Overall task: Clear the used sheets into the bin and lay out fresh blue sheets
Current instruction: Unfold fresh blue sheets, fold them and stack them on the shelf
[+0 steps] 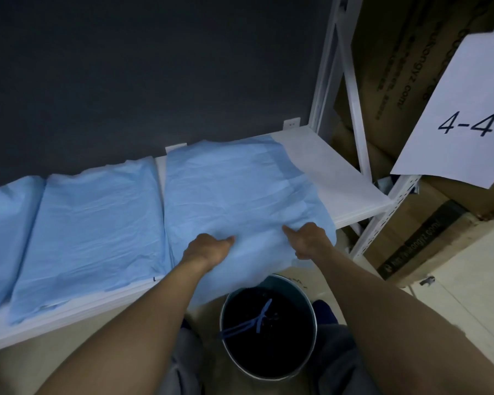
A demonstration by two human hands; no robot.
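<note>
A blue sheet (234, 189) lies on the right part of a low white shelf (340, 178), its near edge hanging over the front. My left hand (207, 250) grips that near edge with curled fingers. My right hand (311, 239) grips the same edge further right. Directly below the hands stands a round bin (268, 329) with a dark inside and some blue strips in it. Two more blue sheets, one at the middle (94, 226) and one at the far left (3, 223), lie flat on the shelf.
A white metal rack upright (351, 89) stands right of the shelf. Cardboard boxes (428, 229) fill the right side, with a paper label reading 4-4 (462, 118). A dark wall runs behind the shelf. My knees flank the bin.
</note>
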